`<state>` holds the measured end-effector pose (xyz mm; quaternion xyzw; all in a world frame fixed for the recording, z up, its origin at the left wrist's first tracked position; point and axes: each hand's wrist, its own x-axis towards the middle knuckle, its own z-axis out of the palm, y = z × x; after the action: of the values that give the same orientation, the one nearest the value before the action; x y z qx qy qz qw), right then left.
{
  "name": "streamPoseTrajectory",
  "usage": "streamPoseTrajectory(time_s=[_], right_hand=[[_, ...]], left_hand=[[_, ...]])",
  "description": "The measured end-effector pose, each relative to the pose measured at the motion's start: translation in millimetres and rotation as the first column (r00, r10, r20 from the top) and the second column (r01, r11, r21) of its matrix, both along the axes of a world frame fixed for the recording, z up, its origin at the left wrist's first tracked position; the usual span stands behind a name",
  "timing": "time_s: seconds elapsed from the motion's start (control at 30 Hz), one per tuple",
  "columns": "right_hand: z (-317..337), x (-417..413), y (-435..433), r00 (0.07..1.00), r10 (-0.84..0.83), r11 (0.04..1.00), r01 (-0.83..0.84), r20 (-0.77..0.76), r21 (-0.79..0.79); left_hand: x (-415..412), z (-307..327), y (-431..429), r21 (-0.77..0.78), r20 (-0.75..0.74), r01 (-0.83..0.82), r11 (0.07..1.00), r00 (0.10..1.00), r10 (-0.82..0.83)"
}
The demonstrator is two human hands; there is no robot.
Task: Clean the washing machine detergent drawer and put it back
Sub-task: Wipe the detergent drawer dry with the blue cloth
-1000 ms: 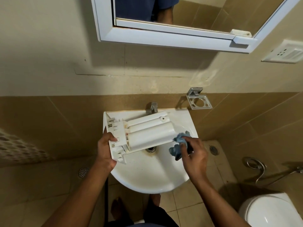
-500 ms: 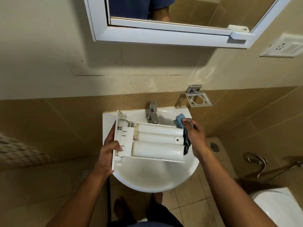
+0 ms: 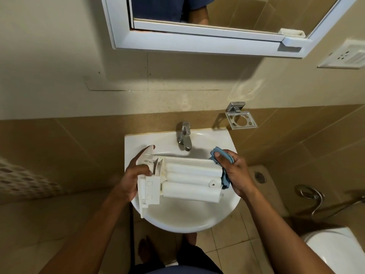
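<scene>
Detergent drawer (image 3: pixel 189 178) between left fingers (image 3: pixel 138 159), right fingers (image 3: pixel 222 161) (with cloth (image 3: pixel 225 179))

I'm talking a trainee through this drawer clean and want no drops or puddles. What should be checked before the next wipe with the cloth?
1. Left hand grips the white plastic detergent drawer by its front panel: ok.
2. Right hand holds the crumpled blue cloth against the drawer's rear end: ok.
3. The drawer is over the white ceramic basin, so drips fall inside it: ok.
4. The chrome tap shows no running water: ok.
5. Insides of the compartments are clean: cannot tell, since they face away from the camera.
</scene>
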<state>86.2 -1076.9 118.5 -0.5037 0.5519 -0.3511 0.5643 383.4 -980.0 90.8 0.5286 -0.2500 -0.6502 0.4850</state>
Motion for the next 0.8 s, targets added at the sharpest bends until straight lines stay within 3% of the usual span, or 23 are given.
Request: streamPoseTrajectory(time_s=[0.1,0.2,0.23,0.27,0.33,0.37,0.43,0.47,0.63,0.8], right_hand=[[11,-7,-5,0.969,0.034,0.992,-0.063,-0.245,-0.110],[24,-30,-12,0.795,-0.148,0.951,-0.049,-0.588,-0.305],[30,-36,-15,0.753,-0.206,0.926,-0.056,-0.625,-0.373],[32,-37,-19,0.754,-0.191,0.910,-0.104,-0.629,-0.401],[34,-20,-19,0.770,0.001,0.899,-0.280,-0.639,-0.337],[33,-6,-15,0.696,0.083,0.857,-0.415,-0.713,-0.306],[17,26,-2,0.522,0.079,0.732,-0.609,-0.849,-0.306],[9,43,6,0.522,0.062,0.699,-0.631,-0.851,-0.336],[-5,114,33,0.724,0.155,0.679,-0.572,-0.672,-0.459],[5,88,23,0.657,0.371,0.531,-0.730,-0.657,-0.430]], left_hand=[[-6,-3,-4,-0.083,0.002,-0.062,0.995,0.998,0.062],[-11,-3,-9,-0.115,0.057,-0.081,0.990,0.994,0.088],[-12,-3,-10,-0.107,0.070,-0.092,0.990,0.993,0.100],[-13,-3,-10,-0.093,0.078,-0.099,0.991,0.991,0.106],[-16,-5,-11,-0.095,0.046,-0.096,0.991,0.994,0.100],[-18,-6,-11,-0.099,0.014,-0.099,0.990,0.995,0.101],[-24,-5,-12,-0.102,0.025,-0.096,0.990,0.995,0.099],[-27,-3,-13,-0.110,0.059,-0.083,0.990,0.994,0.090],[-35,-7,-8,-0.124,0.050,-0.099,0.987,0.993,0.106],[-22,-9,0,-0.138,0.034,-0.081,0.987,0.996,0.086]])
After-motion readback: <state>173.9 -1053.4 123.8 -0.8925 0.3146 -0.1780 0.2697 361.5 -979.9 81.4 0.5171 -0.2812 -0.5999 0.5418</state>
